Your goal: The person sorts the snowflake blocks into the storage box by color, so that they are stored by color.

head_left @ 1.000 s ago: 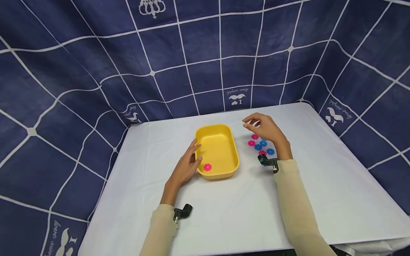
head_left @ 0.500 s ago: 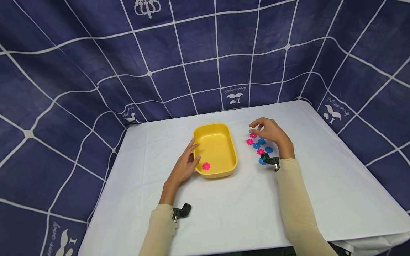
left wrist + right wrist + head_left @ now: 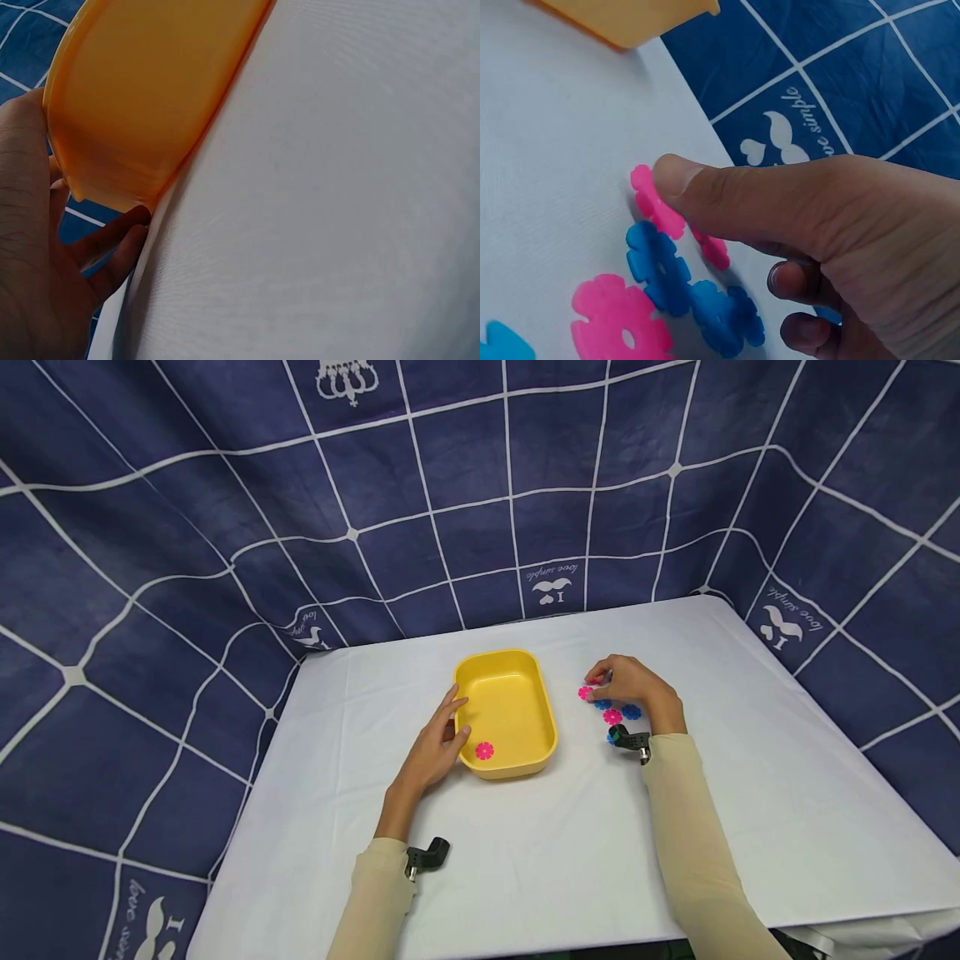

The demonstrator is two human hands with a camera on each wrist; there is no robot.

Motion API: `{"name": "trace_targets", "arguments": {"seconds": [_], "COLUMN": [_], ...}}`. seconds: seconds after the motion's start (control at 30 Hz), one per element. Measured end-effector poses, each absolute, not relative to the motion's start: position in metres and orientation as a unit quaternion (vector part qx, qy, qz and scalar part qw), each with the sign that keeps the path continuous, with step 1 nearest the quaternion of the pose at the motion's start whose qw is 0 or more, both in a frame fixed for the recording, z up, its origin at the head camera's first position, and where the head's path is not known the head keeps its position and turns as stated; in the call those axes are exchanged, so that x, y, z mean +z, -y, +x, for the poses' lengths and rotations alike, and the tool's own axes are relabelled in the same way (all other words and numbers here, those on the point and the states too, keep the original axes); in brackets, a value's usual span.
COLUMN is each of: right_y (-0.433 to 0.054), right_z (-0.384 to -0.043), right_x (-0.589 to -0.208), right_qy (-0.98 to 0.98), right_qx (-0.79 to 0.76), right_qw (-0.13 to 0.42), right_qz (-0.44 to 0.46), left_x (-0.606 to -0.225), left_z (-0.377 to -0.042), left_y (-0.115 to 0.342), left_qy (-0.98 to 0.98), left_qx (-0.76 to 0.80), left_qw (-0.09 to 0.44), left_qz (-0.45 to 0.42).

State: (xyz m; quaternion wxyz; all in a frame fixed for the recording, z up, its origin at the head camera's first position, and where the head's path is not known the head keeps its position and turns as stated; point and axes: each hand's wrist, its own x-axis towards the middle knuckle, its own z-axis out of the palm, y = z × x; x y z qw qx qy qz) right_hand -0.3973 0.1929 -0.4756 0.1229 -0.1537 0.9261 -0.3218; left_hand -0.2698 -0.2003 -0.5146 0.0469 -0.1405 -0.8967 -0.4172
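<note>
My left hand (image 3: 433, 750) holds the left side of a yellow plastic tray (image 3: 510, 714), thumb at the rim and fingers against the outer wall. One pink flower-shaped disc (image 3: 484, 751) lies in the tray's near left corner. To the right of the tray, my right hand (image 3: 636, 685) is low over a loose group of such discs. In the right wrist view its thumb overlaps a pink disc (image 3: 649, 205); the index fingertip is hidden, so I cannot tell whether the disc is pinched. Beside it lie a blue disc (image 3: 649, 255) and another pink disc (image 3: 604, 311).
A white cloth (image 3: 525, 852) covers the table. Dark blue curtains with white grid lines (image 3: 465, 468) stand along its back and sides. More blue discs (image 3: 632, 712) lie beneath and beside the right hand, some partly covered by it and its wrist camera (image 3: 628, 737).
My right hand has come down and toward me, from above the far end of the discs to the pink disc at their left. My left hand and the tray stay in place.
</note>
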Motion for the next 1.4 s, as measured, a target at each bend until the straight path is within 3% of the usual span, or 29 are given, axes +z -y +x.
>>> {"name": "trace_targets", "arguments": {"seconds": [0.17,0.67,1.4], "right_y": [-0.192,-0.188,-0.174], "right_z": [-0.401,-0.4,-0.382], "right_x": [-0.481,-0.487,-0.427], "right_qy": [-0.929,-0.943,-0.938], "right_qx": [-0.308,-0.281,-0.304], "right_qw": [0.133,0.092,0.015], "right_qz": [-0.157,-0.151,-0.164], "left_x": [-0.513,-0.513,-0.513], "left_z": [-0.269,-0.268,-0.265], "left_y": [0.2,0.2,0.201], "left_qy": [0.899,0.897,0.899], "left_qx": [-0.414,-0.42,-0.416], "left_qw": [0.047,0.043,0.046], "left_qz": [-0.138,-0.131,-0.13]}}
